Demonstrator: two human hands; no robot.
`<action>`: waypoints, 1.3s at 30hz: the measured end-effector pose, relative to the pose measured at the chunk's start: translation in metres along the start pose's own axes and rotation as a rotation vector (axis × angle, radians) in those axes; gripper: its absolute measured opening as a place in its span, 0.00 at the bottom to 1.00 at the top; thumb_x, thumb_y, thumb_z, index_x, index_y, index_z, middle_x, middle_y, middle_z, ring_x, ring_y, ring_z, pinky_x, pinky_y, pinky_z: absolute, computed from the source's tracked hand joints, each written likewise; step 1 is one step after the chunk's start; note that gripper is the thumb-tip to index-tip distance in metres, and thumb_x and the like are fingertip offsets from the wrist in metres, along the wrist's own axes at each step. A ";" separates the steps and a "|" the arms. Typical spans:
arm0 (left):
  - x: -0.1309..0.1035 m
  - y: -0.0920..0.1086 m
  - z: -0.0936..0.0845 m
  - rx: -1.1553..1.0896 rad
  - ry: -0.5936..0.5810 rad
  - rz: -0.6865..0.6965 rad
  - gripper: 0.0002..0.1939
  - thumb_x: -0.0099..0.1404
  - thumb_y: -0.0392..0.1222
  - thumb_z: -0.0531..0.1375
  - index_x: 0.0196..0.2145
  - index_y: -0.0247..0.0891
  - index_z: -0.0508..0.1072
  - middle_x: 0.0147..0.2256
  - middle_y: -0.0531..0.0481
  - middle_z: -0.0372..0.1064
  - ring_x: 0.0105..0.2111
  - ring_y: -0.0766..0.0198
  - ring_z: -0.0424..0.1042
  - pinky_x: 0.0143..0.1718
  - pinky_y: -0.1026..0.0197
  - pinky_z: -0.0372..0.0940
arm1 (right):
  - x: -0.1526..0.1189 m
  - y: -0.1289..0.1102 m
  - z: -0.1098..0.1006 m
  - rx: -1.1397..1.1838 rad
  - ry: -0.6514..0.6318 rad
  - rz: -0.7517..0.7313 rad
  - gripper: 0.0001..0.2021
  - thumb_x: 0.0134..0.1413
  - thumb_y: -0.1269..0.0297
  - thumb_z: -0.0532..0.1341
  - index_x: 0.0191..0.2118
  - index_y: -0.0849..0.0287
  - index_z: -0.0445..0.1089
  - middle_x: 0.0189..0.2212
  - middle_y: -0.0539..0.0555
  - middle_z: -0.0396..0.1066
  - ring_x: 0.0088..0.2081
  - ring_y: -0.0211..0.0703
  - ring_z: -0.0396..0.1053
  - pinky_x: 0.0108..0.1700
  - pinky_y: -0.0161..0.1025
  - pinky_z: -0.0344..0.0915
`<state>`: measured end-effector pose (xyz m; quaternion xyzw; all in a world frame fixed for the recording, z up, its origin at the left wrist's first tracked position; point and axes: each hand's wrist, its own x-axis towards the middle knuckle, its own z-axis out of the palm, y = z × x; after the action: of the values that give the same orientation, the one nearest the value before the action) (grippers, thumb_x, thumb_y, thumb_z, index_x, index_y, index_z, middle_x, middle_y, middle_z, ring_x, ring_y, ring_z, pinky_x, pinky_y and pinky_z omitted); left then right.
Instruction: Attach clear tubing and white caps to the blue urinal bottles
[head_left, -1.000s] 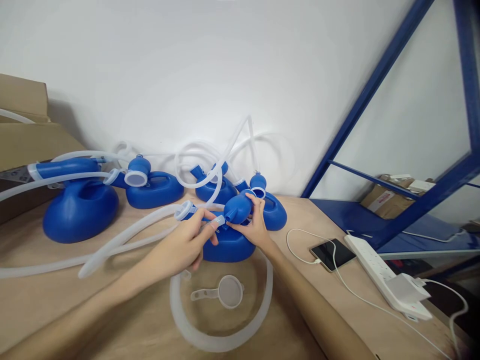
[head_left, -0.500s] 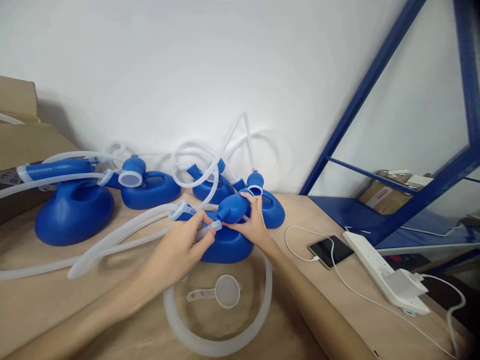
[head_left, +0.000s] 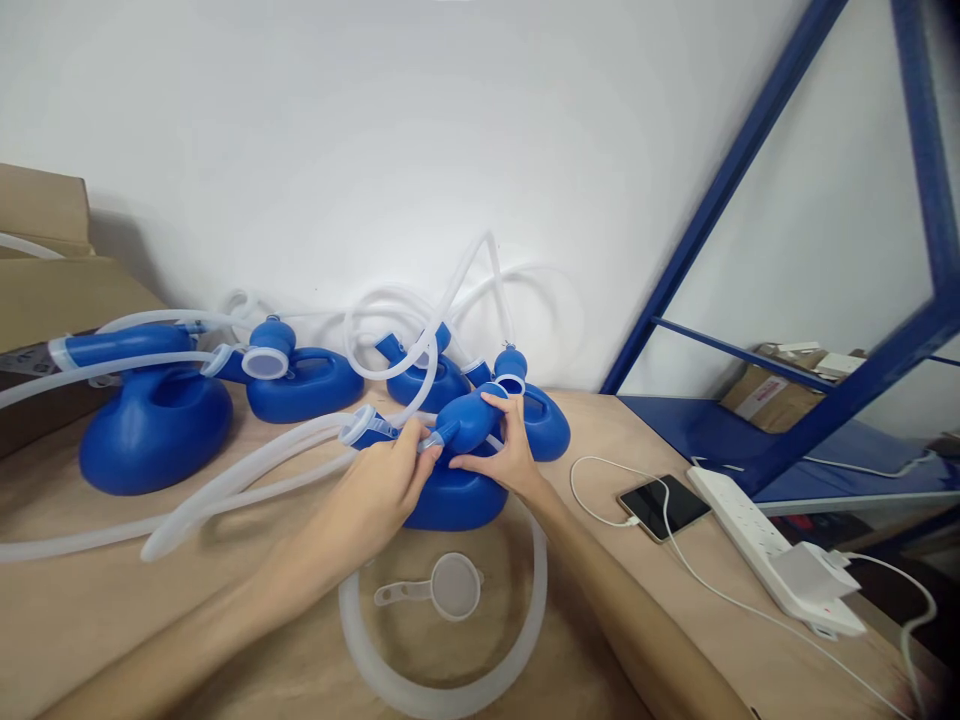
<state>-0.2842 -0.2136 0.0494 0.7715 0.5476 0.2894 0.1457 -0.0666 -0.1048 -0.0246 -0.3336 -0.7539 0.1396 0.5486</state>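
My left hand [head_left: 367, 500] pinches the end of a clear plastic tube [head_left: 429, 441] between thumb and fingers. That end meets the narrow spout of a rounded blue plastic funnel piece [head_left: 466, 420]; whether it sits around the spout or only against it, I cannot tell. Fingers and thumb of my right hand [head_left: 512, 455] grip the funnel piece from the right. Just below both hands stands a blue urinal bottle [head_left: 461, 502], its top partly hidden. A thick clear tube [head_left: 442, 702] curves over the table in front, round a white cap with a strap [head_left: 454, 587].
Several more blue bottles with coiled tubes stand along the wall, including a left one [head_left: 154, 430]. A cardboard box [head_left: 45, 300] is at far left. To the right lie a phone [head_left: 664, 505] with its cable and a power strip [head_left: 772, 550], beside a blue metal rack [head_left: 720, 200].
My left hand has moved the tube end from beside the spout up to its tip. The right hand keeps its grip on the funnel piece. The front tube loop has shifted slightly.
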 end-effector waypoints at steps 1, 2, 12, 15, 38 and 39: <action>0.001 0.000 0.000 0.007 -0.001 -0.007 0.15 0.78 0.52 0.44 0.42 0.42 0.63 0.33 0.45 0.76 0.30 0.50 0.75 0.27 0.57 0.57 | 0.002 -0.001 -0.002 0.051 -0.013 0.013 0.48 0.31 0.30 0.75 0.58 0.49 0.68 0.50 0.56 0.63 0.54 0.57 0.67 0.61 0.60 0.68; 0.002 0.001 0.000 0.010 -0.001 -0.015 0.14 0.78 0.52 0.44 0.42 0.43 0.62 0.33 0.45 0.76 0.30 0.49 0.75 0.28 0.57 0.57 | 0.005 -0.002 -0.005 0.110 -0.019 0.034 0.46 0.34 0.25 0.71 0.55 0.50 0.70 0.48 0.56 0.65 0.52 0.57 0.69 0.59 0.58 0.69; 0.015 -0.001 -0.011 -0.037 -0.037 0.059 0.16 0.74 0.56 0.48 0.37 0.43 0.63 0.29 0.51 0.70 0.27 0.56 0.71 0.29 0.58 0.59 | 0.029 -0.023 -0.016 0.333 0.110 0.212 0.16 0.52 0.47 0.71 0.33 0.54 0.76 0.33 0.52 0.76 0.40 0.48 0.74 0.46 0.45 0.72; 0.021 -0.007 -0.001 -0.058 -0.013 0.062 0.16 0.74 0.56 0.49 0.36 0.42 0.63 0.30 0.50 0.72 0.29 0.56 0.72 0.31 0.57 0.60 | 0.031 -0.024 -0.020 0.310 0.138 0.202 0.13 0.49 0.51 0.73 0.31 0.54 0.76 0.32 0.51 0.76 0.38 0.47 0.73 0.44 0.45 0.71; 0.036 -0.021 0.021 -0.182 -0.012 0.180 0.13 0.75 0.53 0.51 0.38 0.42 0.62 0.29 0.53 0.70 0.28 0.58 0.72 0.33 0.58 0.61 | 0.035 -0.025 -0.023 0.348 0.120 0.198 0.13 0.46 0.53 0.74 0.28 0.55 0.74 0.28 0.49 0.73 0.33 0.44 0.70 0.39 0.42 0.68; 0.036 -0.021 0.022 -0.169 -0.016 0.190 0.13 0.75 0.53 0.50 0.38 0.42 0.62 0.29 0.53 0.70 0.28 0.58 0.72 0.32 0.58 0.61 | 0.035 -0.026 -0.023 0.352 0.115 0.194 0.12 0.46 0.54 0.74 0.28 0.55 0.74 0.28 0.49 0.73 0.33 0.44 0.70 0.39 0.42 0.68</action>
<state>-0.2786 -0.1703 0.0306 0.8072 0.4444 0.3409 0.1863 -0.0606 -0.1047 0.0250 -0.3111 -0.6496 0.3021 0.6245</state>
